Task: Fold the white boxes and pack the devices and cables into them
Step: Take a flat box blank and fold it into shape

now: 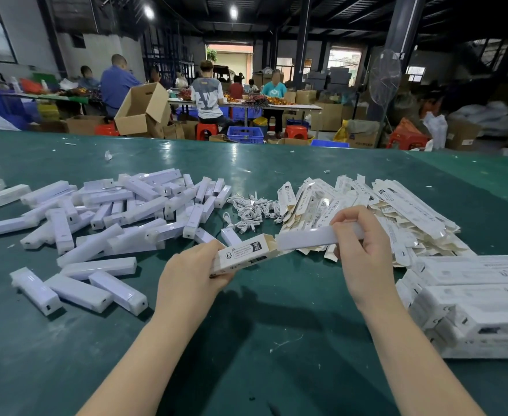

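Left hand: your left hand [194, 270] grips the folded white cardboard box with black print [243, 255], fingers curled round its closed end, open mouth turned toward your right.
Right hand: your right hand [359, 241] pinches the long white plastic bar-shaped device [306, 238] near its far end; its near tip sits at the box mouth.
Step in hand: you look to be loading the device into the box.
Next move: keep the bar in line with the mouth, slide it fully in, then add a cable.
Cables: the tangle of white cables [254, 210] lies just beyond your hands, mid-table.
Supplies: loose devices [111, 211] toward the left edge; flat boxes [382, 205] and packed boxes [481, 304] toward the right edge of the green table [246, 340].
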`<move>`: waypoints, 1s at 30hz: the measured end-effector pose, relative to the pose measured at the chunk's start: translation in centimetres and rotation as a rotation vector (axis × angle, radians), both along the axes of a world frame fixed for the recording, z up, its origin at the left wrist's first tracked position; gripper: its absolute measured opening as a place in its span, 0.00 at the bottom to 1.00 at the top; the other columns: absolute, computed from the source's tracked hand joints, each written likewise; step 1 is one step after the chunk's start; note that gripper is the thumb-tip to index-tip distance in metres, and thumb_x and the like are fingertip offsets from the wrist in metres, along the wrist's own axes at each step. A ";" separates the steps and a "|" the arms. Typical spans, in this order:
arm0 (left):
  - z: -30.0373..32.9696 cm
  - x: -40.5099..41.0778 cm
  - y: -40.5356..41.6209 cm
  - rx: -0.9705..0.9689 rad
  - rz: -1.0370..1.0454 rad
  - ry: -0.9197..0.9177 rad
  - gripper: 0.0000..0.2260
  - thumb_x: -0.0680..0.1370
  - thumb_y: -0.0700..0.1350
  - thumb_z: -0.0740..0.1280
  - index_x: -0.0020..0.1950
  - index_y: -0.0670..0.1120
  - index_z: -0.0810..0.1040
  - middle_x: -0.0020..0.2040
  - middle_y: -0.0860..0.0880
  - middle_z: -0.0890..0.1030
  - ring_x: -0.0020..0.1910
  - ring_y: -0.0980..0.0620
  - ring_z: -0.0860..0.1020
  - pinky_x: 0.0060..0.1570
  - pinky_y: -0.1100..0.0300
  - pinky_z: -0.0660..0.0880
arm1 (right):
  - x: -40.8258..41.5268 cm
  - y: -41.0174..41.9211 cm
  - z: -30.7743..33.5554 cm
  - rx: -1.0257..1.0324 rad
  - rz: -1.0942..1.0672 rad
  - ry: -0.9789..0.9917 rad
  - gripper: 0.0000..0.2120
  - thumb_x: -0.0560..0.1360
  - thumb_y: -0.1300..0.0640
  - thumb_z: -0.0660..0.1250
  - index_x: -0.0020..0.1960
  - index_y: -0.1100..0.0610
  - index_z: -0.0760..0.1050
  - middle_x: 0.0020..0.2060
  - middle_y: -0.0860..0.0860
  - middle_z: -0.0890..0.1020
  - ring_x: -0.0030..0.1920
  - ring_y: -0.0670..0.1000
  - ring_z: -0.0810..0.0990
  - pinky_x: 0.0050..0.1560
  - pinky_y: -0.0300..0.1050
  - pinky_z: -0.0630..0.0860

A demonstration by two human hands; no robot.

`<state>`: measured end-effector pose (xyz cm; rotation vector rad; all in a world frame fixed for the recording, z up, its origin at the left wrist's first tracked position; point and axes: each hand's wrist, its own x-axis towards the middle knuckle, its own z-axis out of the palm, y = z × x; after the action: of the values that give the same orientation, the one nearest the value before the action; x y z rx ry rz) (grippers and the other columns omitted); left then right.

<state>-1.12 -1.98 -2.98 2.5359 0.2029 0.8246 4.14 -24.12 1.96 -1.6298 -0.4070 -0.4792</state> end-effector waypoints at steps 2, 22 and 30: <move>0.0 0.0 0.1 -0.002 0.012 -0.005 0.10 0.73 0.52 0.72 0.43 0.50 0.73 0.40 0.55 0.78 0.40 0.49 0.75 0.37 0.53 0.72 | 0.0 0.0 0.0 -0.026 0.001 0.014 0.05 0.69 0.54 0.59 0.38 0.46 0.72 0.30 0.40 0.74 0.31 0.45 0.66 0.30 0.39 0.65; 0.2 -0.2 -0.6 -0.027 0.062 0.048 0.11 0.73 0.55 0.70 0.45 0.50 0.73 0.41 0.54 0.77 0.41 0.50 0.75 0.38 0.53 0.73 | -0.3 0.4 -0.2 0.055 0.005 -0.046 0.06 0.74 0.53 0.60 0.41 0.43 0.73 0.34 0.39 0.76 0.32 0.43 0.70 0.34 0.44 0.69; 0.1 -0.2 -0.7 -0.056 0.079 0.061 0.12 0.73 0.56 0.70 0.43 0.51 0.72 0.39 0.55 0.77 0.39 0.52 0.74 0.37 0.55 0.72 | -0.2 0.3 -0.3 0.044 0.014 -0.025 0.05 0.72 0.54 0.60 0.39 0.46 0.72 0.31 0.40 0.75 0.31 0.45 0.68 0.28 0.35 0.66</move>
<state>-1.28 -2.72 -2.92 2.5158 0.3425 0.7610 3.93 -23.77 1.68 -1.5789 -0.4235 -0.4958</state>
